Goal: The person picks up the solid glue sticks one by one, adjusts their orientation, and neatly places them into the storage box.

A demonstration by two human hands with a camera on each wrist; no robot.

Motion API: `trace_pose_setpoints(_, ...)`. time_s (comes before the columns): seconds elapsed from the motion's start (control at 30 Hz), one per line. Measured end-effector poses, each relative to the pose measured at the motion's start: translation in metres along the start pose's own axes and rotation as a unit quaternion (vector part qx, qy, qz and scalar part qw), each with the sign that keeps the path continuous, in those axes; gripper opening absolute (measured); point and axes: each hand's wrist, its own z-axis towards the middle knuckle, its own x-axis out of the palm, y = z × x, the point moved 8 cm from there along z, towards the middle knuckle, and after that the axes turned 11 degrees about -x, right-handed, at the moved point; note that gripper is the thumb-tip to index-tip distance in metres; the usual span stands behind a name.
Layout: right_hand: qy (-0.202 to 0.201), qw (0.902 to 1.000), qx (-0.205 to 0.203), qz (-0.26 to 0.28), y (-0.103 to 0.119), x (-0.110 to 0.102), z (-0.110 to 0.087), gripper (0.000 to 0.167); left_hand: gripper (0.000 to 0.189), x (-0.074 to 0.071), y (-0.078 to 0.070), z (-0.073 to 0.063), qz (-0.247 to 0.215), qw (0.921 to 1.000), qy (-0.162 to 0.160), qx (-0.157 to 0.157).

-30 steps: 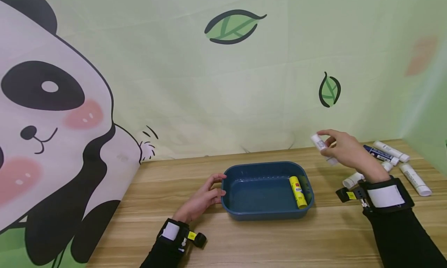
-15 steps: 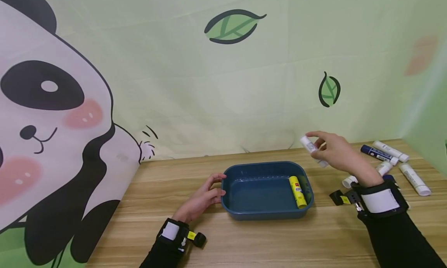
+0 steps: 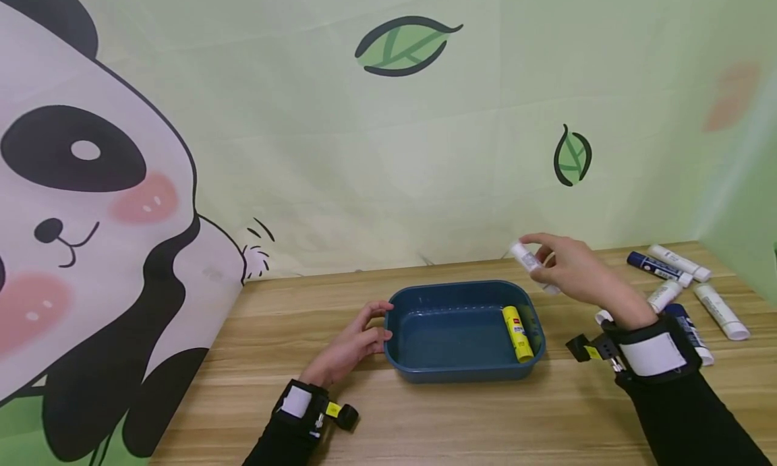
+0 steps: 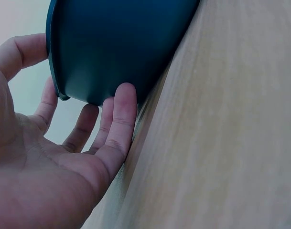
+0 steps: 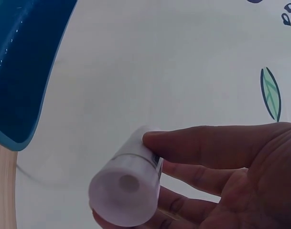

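My right hand (image 3: 567, 267) pinches a white glue stick (image 3: 525, 255) between thumb and fingers, tilted, near the back right corner of a dark blue rectangular bin (image 3: 461, 375). In the right wrist view the white glue stick (image 5: 126, 186) shows its round end toward the camera. My left hand (image 3: 352, 344) touches the left end of the bin. Up close in the left wrist view, its fairly straight fingers (image 4: 123, 109) rest against the bin's outer wall (image 4: 116, 47). A yellow glue stick (image 3: 517, 334) lies inside the bin along its right end.
Several more sticks lie on the wooden table at the right, among them a white one (image 3: 721, 312), a dark blue one (image 3: 658, 266) and another dark blue one (image 3: 688, 334) partly behind my right wrist. A printed cloth backdrop (image 3: 291, 149) stands behind the table.
My right hand has moved left toward the bin with the white glue stick, uncovering a dark blue stick by the wrist. The left hand and bin stay as they were.
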Motion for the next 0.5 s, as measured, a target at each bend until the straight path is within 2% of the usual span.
trace_pose_setpoints(0.5, 0.02, 0.9996, -0.021, 0.006, 0.014, 0.018, 0.003, 0.052, 0.048, 0.0, 0.0, 0.001, -0.005, 1.0, 0.004, -0.001)
